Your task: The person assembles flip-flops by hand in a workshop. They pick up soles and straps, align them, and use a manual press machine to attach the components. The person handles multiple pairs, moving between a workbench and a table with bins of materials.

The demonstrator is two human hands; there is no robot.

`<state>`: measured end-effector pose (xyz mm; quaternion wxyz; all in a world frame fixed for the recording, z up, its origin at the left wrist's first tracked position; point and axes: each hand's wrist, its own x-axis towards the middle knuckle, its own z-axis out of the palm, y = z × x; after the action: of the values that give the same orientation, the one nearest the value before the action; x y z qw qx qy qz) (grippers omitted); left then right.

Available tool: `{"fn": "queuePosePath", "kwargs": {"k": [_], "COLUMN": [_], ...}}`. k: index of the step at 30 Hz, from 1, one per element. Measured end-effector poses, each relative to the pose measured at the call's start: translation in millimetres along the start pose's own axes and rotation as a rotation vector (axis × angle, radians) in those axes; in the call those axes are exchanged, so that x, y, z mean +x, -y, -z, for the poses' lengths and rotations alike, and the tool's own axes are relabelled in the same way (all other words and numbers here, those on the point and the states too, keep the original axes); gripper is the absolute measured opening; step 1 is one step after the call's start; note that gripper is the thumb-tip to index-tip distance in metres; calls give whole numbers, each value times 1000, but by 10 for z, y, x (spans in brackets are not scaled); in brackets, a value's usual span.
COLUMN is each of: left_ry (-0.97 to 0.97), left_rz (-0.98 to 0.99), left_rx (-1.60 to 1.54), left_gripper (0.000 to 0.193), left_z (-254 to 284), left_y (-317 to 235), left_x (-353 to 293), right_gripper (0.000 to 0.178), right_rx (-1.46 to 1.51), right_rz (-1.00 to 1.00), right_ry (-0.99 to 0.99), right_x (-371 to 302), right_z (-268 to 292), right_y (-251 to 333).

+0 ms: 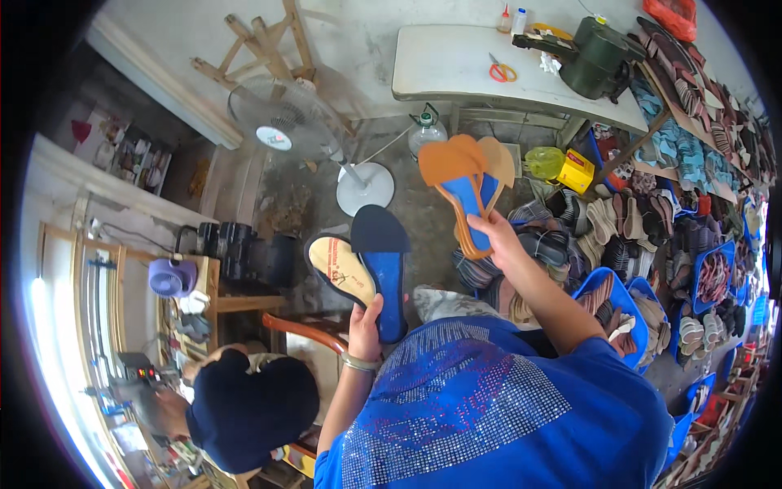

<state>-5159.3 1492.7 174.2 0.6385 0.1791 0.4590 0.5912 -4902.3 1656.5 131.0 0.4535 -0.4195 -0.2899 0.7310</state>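
1. Head view: the left hand (365, 328) is gripping two sole-shaped pieces near their heel ends, its fingers drawn narrow around them. A dark-rimmed cream sole (340, 267) bearing red print is slanting up and leftward from those fingers, while a blue insole (384, 285) with a black toe is standing just to their right, the two overlapping.

2. In the same view, the right hand (500, 243) is holding a fanned bunch of orange-and-blue insoles (450, 169), fingers pinched near the heel ends. Broad orange and tan toes are spreading above the fingertips; heels are hanging just below them.

3. Well above the right fingers, a white table (448, 61) is bearing orange-handled scissors (503, 73) and a dark green machine (595, 61). Heaped shoes (603, 226) and a blue basket (599, 281) are crowding the floor to these fingers' right, where a yellow box (576, 170) is sitting beyond.

4. Above the left fingers, a standing fan (371, 189) is resting on its round white base. Below and left of them, a co-worker (252, 403) in a dark top is facing a cluttered bench.
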Motion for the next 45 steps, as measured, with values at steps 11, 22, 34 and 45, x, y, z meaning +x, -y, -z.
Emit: {"fn": "queuePosePath", "kwargs": {"k": [11, 22, 34, 45], "left_ry": [267, 347, 201, -112], "left_rz": [125, 175, 96, 210], "left_rx": [147, 176, 179, 192], "left_gripper": [32, 36, 34, 38], "left_z": [-489, -1034, -1539, -2231], "left_y": [-922, -1420, -1323, -267], "left_x": [2302, 4376, 5609, 7295], "right_gripper": [38, 45, 49, 33], "right_rx": [39, -9, -74, 429], "right_rz": [37, 49, 12, 499], "right_ry": [-118, -352, -412, -1257], "right_x": [2099, 3080, 4744, 3781], "right_z": [-287, -237, 632, 4704], "right_y": [748, 1013, 1827, 2323]}}
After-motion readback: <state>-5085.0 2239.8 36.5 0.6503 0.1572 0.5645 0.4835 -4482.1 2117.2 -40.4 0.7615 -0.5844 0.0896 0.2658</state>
